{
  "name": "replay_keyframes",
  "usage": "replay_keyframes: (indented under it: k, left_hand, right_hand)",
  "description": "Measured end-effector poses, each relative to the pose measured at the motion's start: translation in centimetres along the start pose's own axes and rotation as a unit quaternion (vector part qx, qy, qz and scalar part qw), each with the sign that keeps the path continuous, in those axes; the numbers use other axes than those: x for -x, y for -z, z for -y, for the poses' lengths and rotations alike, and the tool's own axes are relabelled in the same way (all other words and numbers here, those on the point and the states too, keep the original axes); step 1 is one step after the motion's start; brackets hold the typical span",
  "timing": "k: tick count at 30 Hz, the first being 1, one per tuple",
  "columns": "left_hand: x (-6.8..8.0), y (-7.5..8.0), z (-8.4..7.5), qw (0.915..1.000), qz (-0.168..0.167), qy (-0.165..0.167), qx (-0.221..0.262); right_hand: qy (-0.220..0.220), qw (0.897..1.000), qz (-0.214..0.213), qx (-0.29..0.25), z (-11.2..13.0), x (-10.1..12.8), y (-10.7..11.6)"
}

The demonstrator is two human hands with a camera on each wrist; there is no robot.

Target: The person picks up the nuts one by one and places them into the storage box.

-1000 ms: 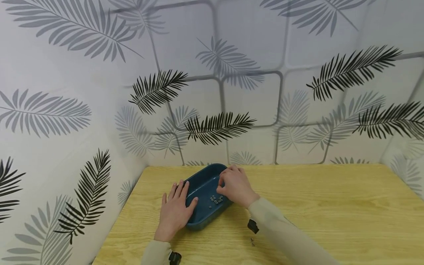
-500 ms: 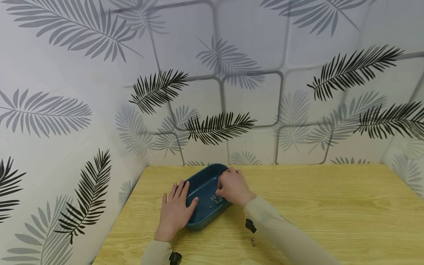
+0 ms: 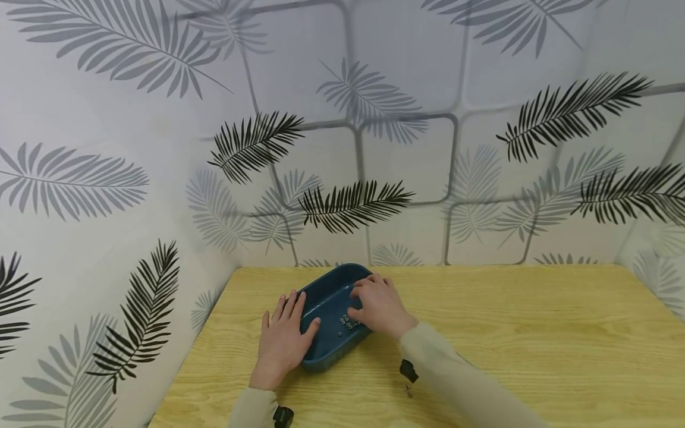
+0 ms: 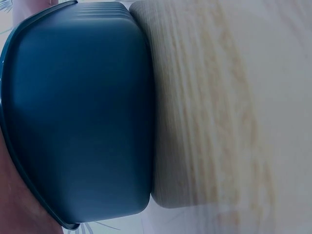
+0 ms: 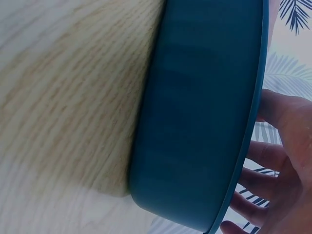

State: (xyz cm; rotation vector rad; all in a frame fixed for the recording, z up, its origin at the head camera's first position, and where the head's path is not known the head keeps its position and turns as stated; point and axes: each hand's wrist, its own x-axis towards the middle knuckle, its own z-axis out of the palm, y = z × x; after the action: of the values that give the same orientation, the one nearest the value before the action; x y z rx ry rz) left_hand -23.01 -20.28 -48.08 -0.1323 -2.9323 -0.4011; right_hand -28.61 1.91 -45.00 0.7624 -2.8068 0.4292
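A dark blue oblong tray (image 3: 329, 306) lies at a slant on the wooden table. Several small metal pieces like nuts (image 3: 349, 323) are gathered on its floor, partly covered by the right hand. My left hand (image 3: 286, 339) rests over the tray's near left edge, fingers straight and thumb spread inside the rim. The right hand (image 3: 381, 306) reaches over the right rim, thumb apart from the fingers, fingertips down in the tray. In the right wrist view its fingers (image 5: 263, 183) hang spread behind the tray wall (image 5: 200, 107), tips hidden. The left wrist view shows the tray's outer side (image 4: 83, 112).
Close to the right sleeve, a couple of tiny metal pieces (image 3: 408, 390) lie on the table (image 3: 535, 333). Each wrist wears a small black camera. A wall (image 3: 407, 160) with a leaf pattern rises right behind the table's back edge.
The right thumb and fingers, bunched together before, have parted over the tray. That hand has shifted only slightly. The left hand and the tray stay in place.
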Motion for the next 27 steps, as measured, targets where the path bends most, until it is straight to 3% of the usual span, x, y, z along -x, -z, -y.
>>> replay_keyframes:
  k: [27]
  left_hand:
    - [0.2,0.0,0.0,0.9999,-0.010,-0.008,-0.004]
  right_hand:
    - [0.031,0.998,-0.048,-0.039,-1.2,3.7,1.4]
